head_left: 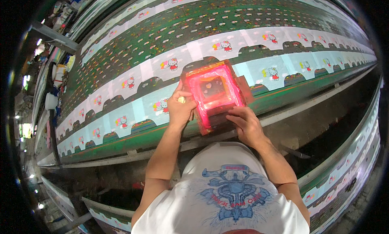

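Observation:
A screen-printing frame [239, 86], its mesh bordered in bright pink-red, is tilted over the near row of printed fabric pieces. Through its middle window show small pale heart shapes. My left hand [181, 106] grips the frame's left side, the thumb along the edge; a small pale yellow thing, perhaps a ring, shows at its fingers. At the frame's near right corner is my right hand [245, 124], its fingers bent and apart. Whether those fingertips touch the frame I cannot tell. Beneath and beside the frame lie light blue fabric pieces [259, 61] with a cartoon cat and balloons.
A long green printing table [158, 137] crosses in front of me, with a metal rail [101, 163] along its near edge. Farther rows hold pale pink pieces [204, 47]. Another table with printed pieces [348, 165] stands at right behind me. A metal post [54, 35] rises at left.

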Motion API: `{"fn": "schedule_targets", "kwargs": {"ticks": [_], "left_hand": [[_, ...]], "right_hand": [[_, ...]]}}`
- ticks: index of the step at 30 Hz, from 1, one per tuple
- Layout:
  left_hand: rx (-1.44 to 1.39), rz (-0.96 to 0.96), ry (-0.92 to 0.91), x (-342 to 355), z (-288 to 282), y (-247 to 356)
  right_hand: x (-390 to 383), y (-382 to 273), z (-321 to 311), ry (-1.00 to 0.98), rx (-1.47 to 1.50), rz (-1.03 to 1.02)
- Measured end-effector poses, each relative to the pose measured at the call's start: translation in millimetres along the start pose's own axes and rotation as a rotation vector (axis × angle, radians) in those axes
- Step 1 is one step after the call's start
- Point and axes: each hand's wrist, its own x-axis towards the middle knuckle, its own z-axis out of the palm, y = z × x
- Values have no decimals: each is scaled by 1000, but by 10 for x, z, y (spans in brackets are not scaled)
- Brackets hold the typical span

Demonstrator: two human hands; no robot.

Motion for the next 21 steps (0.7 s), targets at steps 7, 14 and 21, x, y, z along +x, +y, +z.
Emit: {"fn": "schedule_targets", "kwargs": {"ticks": [7,14,21], "left_hand": [[-91,-118,-11,5,207,96],[-92,-158,2,7,149,65],[-139,-156,8,2,148,51]], "right_hand": [[-6,319,-266,-110,100,-96],[161,301,-295,-195,43,-185],[447,240,-293,-407,-186,-231]]}}
